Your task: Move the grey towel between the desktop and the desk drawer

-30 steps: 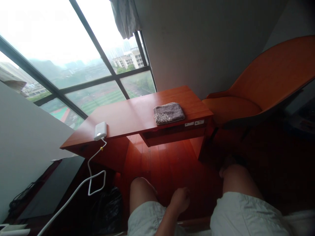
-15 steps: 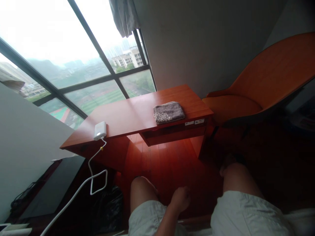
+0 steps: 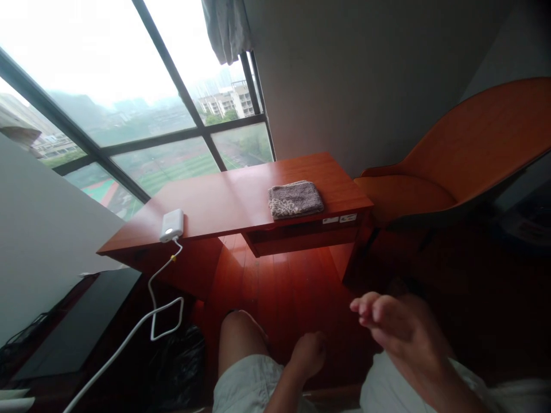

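Observation:
I sit facing a red-brown wooden desk [image 3: 224,203] under a large window. My left hand [image 3: 309,355] hangs between my knees, curled into a loose fist with nothing visible in it. My right hand [image 3: 398,330] is raised above my right thigh, its fingers stretched forward and a little apart, holding nothing. A folded grey-brown towel [image 3: 295,199] lies on the right part of the desk, well beyond both hands. A white power bank [image 3: 171,225] lies near the desk's left front edge, with a white cable [image 3: 146,321] trailing down to the floor.
An orange curved-back chair [image 3: 447,172] stands to the right of the desk. A dark low cabinet [image 3: 73,332] and a black bag [image 3: 176,367] sit at the lower left. A grey curtain [image 3: 226,28] hangs at the window's top. The red wooden floor [image 3: 284,292] runs under the desk.
My right hand has come up into view above my right thigh, fingers extended. The view has shifted slightly. My left hand stays curled between my knees.

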The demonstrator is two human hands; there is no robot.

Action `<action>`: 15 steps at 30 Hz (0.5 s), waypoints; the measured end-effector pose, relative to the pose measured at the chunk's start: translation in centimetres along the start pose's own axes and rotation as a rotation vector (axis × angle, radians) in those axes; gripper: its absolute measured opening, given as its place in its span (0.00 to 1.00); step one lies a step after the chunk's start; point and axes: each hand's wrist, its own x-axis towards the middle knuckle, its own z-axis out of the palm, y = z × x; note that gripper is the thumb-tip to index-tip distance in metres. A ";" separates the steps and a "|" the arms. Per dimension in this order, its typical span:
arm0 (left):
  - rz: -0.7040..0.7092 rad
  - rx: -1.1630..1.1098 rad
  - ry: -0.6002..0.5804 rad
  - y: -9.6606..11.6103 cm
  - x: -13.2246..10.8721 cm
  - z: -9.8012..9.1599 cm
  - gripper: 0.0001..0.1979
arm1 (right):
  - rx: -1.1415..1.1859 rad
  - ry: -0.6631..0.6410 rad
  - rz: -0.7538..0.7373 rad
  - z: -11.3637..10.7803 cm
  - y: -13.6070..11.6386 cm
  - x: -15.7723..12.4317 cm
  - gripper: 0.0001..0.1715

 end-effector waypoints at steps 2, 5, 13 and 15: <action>0.005 0.010 0.004 0.0 0.0 0.1 0.23 | 0.048 -0.020 0.110 -0.1 2.7 1.3 0.12; 0.006 0.025 0.020 0.1 -0.1 0.0 0.21 | 0.131 0.006 0.220 -0.9 7.7 2.6 0.15; -0.008 0.074 -0.020 1.2 -0.3 -0.8 0.16 | 0.210 -0.009 0.338 -2.8 13.5 2.8 0.15; -0.017 0.072 -0.024 1.2 -0.3 -0.8 0.16 | 0.232 -0.024 0.362 -2.8 13.3 2.7 0.15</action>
